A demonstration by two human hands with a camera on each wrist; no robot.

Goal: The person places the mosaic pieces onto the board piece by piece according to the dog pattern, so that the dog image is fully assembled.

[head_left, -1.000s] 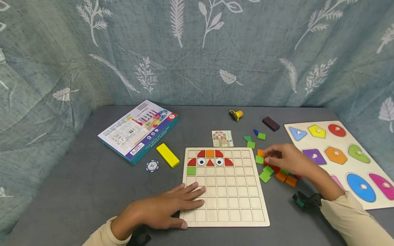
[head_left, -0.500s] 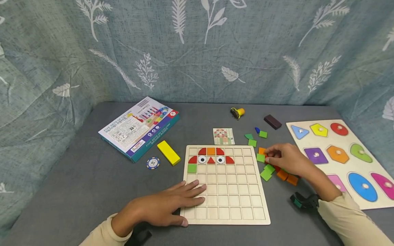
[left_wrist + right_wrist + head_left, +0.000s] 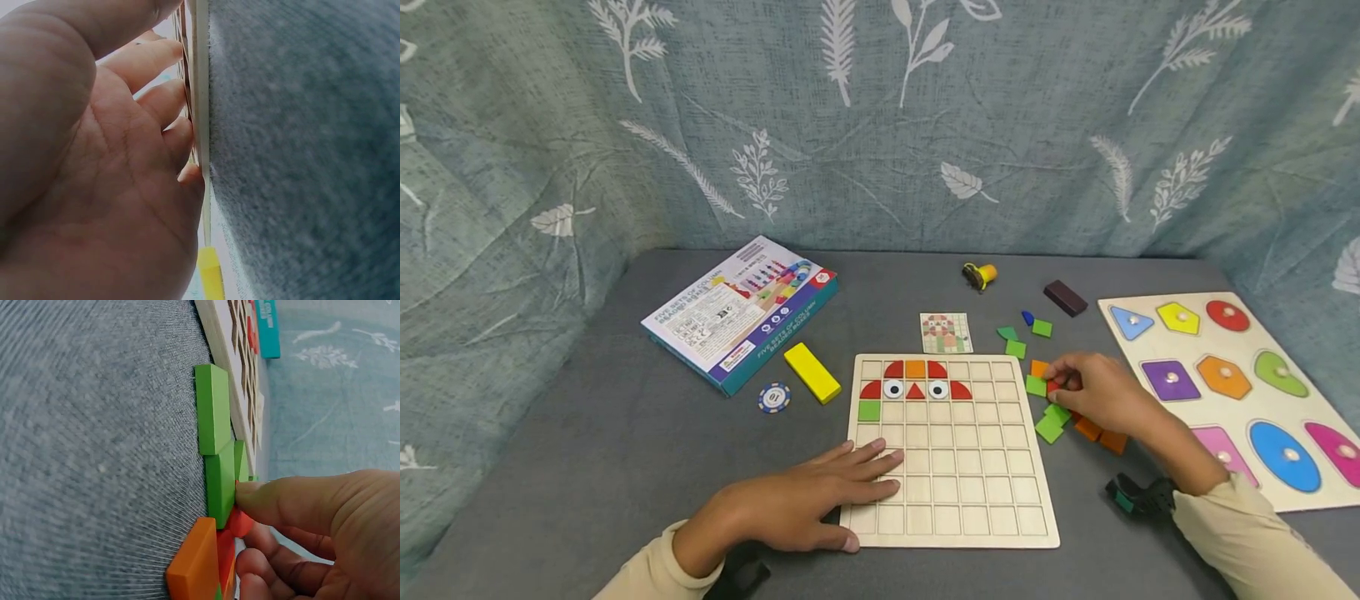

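Note:
My left hand [image 3: 805, 504] lies with fingers spread on the lower left of a wooden grid board [image 3: 962, 467]. In the left wrist view its fingers rest along the board's edge. Red quarter-round pieces, an orange square [image 3: 915, 369], a red triangle [image 3: 914, 391], two eye pieces and a green square [image 3: 869, 411] sit in the board's upper cells. Right of the board, my right hand [image 3: 1101, 393] is over a loose pile of green, orange and red pieces. Thumb and fingers pinch a red piece [image 3: 240, 522], partly hidden, beside green squares [image 3: 212, 409] and an orange square [image 3: 194, 559].
A small pattern card [image 3: 946, 333] lies behind the board. To the left are a yellow block [image 3: 812, 373], a poker chip [image 3: 774, 397] and a boxed toy set [image 3: 737, 312]. A knobbed shape puzzle [image 3: 1206, 417] lies at right, near a dark brown block [image 3: 1065, 297] and a small yellow-and-black object [image 3: 980, 277].
The right thumb and fingers have shifted slightly over the pile, with a bit of red now showing at the fingertips. The left hand stays on the board. The head view tilted slightly.

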